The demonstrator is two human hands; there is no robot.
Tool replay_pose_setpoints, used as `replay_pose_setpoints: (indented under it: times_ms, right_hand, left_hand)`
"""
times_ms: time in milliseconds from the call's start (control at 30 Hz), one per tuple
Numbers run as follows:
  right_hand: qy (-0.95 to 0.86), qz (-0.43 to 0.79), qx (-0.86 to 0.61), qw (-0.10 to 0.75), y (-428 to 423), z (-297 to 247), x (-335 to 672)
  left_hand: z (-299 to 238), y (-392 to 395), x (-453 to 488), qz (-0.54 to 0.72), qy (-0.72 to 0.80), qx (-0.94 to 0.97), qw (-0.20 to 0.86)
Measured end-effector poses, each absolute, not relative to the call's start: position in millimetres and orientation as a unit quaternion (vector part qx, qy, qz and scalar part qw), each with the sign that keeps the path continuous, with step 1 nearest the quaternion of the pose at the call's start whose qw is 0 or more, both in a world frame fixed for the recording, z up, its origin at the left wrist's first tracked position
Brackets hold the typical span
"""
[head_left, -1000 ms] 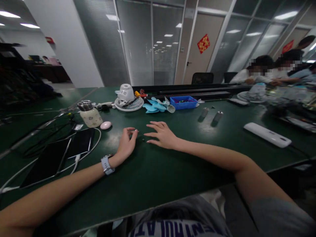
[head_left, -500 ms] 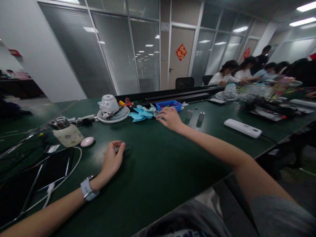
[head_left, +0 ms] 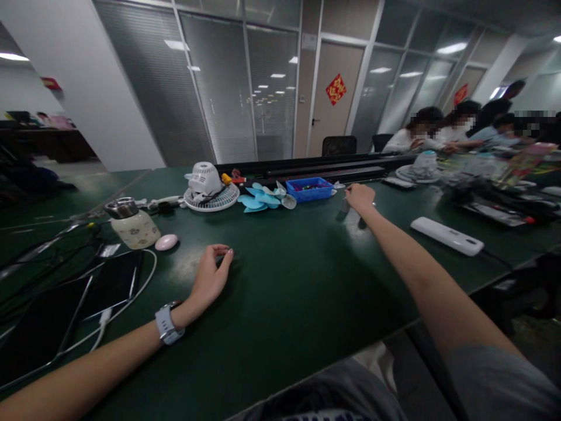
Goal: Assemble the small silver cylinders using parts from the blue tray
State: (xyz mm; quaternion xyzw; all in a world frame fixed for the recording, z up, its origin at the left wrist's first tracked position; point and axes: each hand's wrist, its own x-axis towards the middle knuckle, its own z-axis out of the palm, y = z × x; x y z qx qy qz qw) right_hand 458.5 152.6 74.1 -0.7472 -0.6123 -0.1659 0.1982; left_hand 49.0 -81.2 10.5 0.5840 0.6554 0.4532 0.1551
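Note:
My left hand [head_left: 213, 276] rests on the green table [head_left: 272, 292], its fingers loosely curled, a gap between thumb and forefinger. I see nothing held in it. Further out, my right hand [head_left: 360, 197] has its fingertips pinched together, right of a blue tray [head_left: 310, 190] with small parts. Whatever is between those fingertips is too small to make out. A short silver cylinder [head_left: 345, 206] stands just below the fingertips; a second one is mostly hidden by the hand. Light-blue fan blades [head_left: 259, 199] lie left of the tray, beside a white fan body [head_left: 205, 180] on its round grille.
At left are a patterned bottle [head_left: 135, 228], a pink oval object [head_left: 166, 242], dark tablet-like devices [head_left: 48, 318] and a white cable [head_left: 153, 272]. A white power strip [head_left: 447, 235] lies at right. Several people sit at the table's far right.
My right hand has moved right, from over the blue tray to the silver cylinders, and its fingers have closed into a pinch. My left hand keeps its pose. The view has shifted slightly.

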Motion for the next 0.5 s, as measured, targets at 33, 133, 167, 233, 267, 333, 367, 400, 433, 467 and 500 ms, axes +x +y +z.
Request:
replay_pose_setpoints:
  times_ms: [33, 133, 167, 233, 267, 333, 367, 400, 433, 467, 500]
  right_hand:
    - [-0.607, -0.164, -0.755, 0.187, 154.3, 74.4, 458.4]
    - [-0.596, -0.146, -0.773, 0.162, 158.2, 74.3, 460.2]
    - [-0.593, -0.141, -0.777, 0.161, 158.9, 73.8, 461.2]
    - [-0.588, -0.136, -0.780, 0.165, 159.5, 72.0, 463.2]
    - [-0.586, -0.134, -0.781, 0.168, 159.3, 71.1, 463.9]
    - [-0.586, -0.125, -0.783, 0.169, 158.6, 69.5, 464.7]
    - [-0.587, -0.119, -0.783, 0.169, 158.0, 68.9, 464.8]
    - [-0.589, -0.112, -0.782, 0.170, 157.3, 68.6, 464.8]
    - [-0.591, -0.106, -0.781, 0.170, 156.6, 68.5, 464.7]
    - [-0.592, -0.102, -0.781, 0.172, 155.9, 68.4, 464.8]
    - [-0.592, -0.100, -0.780, 0.174, 155.2, 68.4, 465.0]
  left_hand:
    - [10.8, -81.4, 49.3, 0.452, 0.657, 0.583, 0.156]
    - [10.0, -80.8, 49.3, 0.451, 0.654, 0.586, 0.157]
    - [8.9, -80.2, 48.9, 0.451, 0.652, 0.589, 0.157]
    - [6.1, -78.7, 47.6, 0.454, 0.647, 0.592, 0.159]
    - [4.5, -78.0, 46.9, 0.455, 0.645, 0.592, 0.160]
    - [1.8, -76.6, 45.6, 0.456, 0.643, 0.593, 0.164]
    - [0.9, -76.2, 45.2, 0.455, 0.642, 0.594, 0.165]
    - [0.2, -75.9, 44.9, 0.454, 0.642, 0.595, 0.165]
    - [-0.2, -75.7, 44.8, 0.454, 0.642, 0.596, 0.164]
    - [-0.2, -75.7, 44.9, 0.453, 0.641, 0.597, 0.163]
    - [0.0, -75.8, 45.0, 0.453, 0.641, 0.598, 0.162]
